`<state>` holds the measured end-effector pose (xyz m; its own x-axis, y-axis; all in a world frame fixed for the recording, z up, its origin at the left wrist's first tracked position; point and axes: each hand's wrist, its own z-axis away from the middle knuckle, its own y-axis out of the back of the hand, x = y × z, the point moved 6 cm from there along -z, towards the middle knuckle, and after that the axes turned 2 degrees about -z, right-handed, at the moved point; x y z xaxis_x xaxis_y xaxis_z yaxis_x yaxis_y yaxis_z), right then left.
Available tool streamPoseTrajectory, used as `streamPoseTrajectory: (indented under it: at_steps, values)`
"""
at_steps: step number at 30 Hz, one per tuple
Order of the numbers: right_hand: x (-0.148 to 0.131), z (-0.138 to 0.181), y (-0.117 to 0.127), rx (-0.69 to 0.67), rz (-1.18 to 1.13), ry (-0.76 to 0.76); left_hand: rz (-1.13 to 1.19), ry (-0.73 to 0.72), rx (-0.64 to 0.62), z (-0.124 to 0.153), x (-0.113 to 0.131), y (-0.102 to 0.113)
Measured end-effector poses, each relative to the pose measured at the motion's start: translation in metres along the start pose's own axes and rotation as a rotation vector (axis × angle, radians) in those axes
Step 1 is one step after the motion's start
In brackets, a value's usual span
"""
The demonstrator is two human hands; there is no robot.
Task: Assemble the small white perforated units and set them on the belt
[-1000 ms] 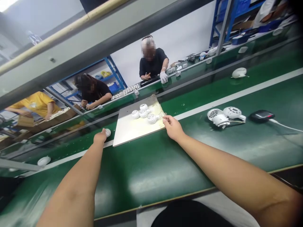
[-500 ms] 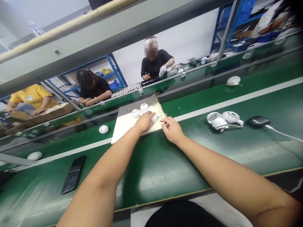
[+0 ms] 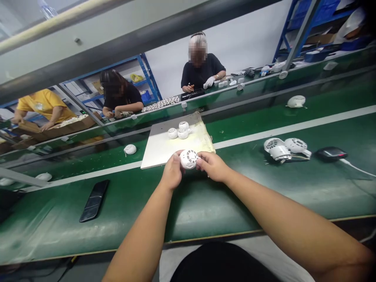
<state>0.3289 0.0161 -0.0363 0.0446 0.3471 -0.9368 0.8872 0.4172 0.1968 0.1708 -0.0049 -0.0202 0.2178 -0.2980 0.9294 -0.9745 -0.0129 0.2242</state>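
Between my two hands is a round white plastic housing with vent slots (image 3: 188, 159), held just in front of the near edge of a pale board (image 3: 155, 150). My left hand (image 3: 172, 171) grips its left side, thumb on top. On its right side, the fingers of my right hand (image 3: 214, 166) pinch the rim near a small protruding part. Three similar white vented housings (image 3: 182, 133) sit grouped on the board beyond my hands.
On the green belt (image 3: 229, 207) lie a black phone (image 3: 94, 201) at left and opened white housings (image 3: 286, 149) at right, beside a black device with a white cable (image 3: 331, 153). Single housings (image 3: 130, 149) rest farther off. Co-workers (image 3: 202, 70) sit across, behind a metal rail.
My left hand has lifted the white housing off the board and drawn it toward me. My right hand, empty before, has closed on its right side. The view has shifted slightly.
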Motion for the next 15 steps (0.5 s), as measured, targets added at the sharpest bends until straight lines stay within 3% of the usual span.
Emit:
streamPoseTrajectory:
  at_steps: [3, 7, 9, 11, 13, 15]
  values:
    - [0.010, 0.003, -0.023, -0.014, -0.385, -0.176, -0.036, -0.256, 0.074, 0.006, 0.015, -0.001]
    - [0.017, 0.011, -0.051, -0.020, -0.751, -0.416, 0.137, -0.224, 0.182, 0.009, 0.014, 0.001]
    - [0.019, 0.014, -0.055, -0.102, -0.701, -0.476, 0.213, -0.151, 0.221, 0.008, 0.008, 0.004]
    - [0.021, 0.014, -0.048, -0.152, -0.504, -0.437, 0.289, -0.053, 0.200, 0.007, 0.000, 0.004]
    - [0.020, 0.009, -0.029, -0.033, -0.303, -0.293, 0.358, 0.036, 0.145, 0.006, -0.006, 0.000]
    - [0.012, 0.006, -0.013, 0.177, -0.259, -0.126, 0.363, 0.077, 0.072, 0.008, -0.007, -0.009]
